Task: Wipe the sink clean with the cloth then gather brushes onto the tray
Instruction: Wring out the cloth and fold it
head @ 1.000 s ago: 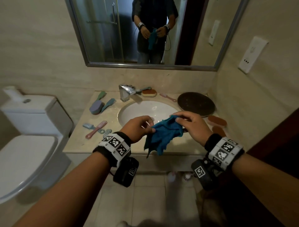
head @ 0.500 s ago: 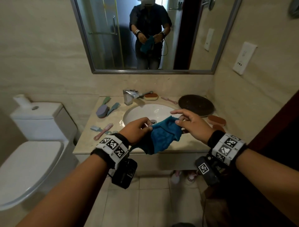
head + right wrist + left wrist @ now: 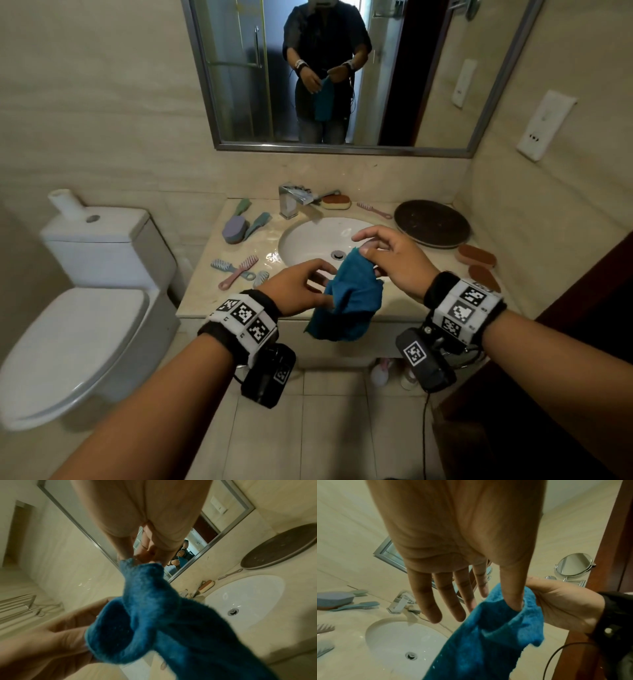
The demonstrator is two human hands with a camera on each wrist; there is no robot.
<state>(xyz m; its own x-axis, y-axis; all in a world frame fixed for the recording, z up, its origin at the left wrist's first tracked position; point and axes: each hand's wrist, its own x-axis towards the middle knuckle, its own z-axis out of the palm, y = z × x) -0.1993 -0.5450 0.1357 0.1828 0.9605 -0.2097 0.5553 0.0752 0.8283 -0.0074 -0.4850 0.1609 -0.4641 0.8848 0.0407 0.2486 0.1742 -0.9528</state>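
I hold a blue cloth in the air over the front edge of the white sink. My right hand pinches its top corner between thumb and fingers. My left hand is just left of the cloth, fingers straight and spread, with the thumb tucked into a fold. The rest of the cloth hangs down. A dark round tray lies at the counter's back right. Brushes lie around the basin: a purple one, a teal one, a pink one, and brown ones on the right.
A chrome faucet stands behind the sink, with an orange brush and a pink comb beside it. A toilet is close on the left. The mirror hangs above, and a dark door frame is on the right.
My left hand's fingers have straightened and loosened off the cloth. My right hand has lifted one corner, so the cloth now hangs longer between my hands.
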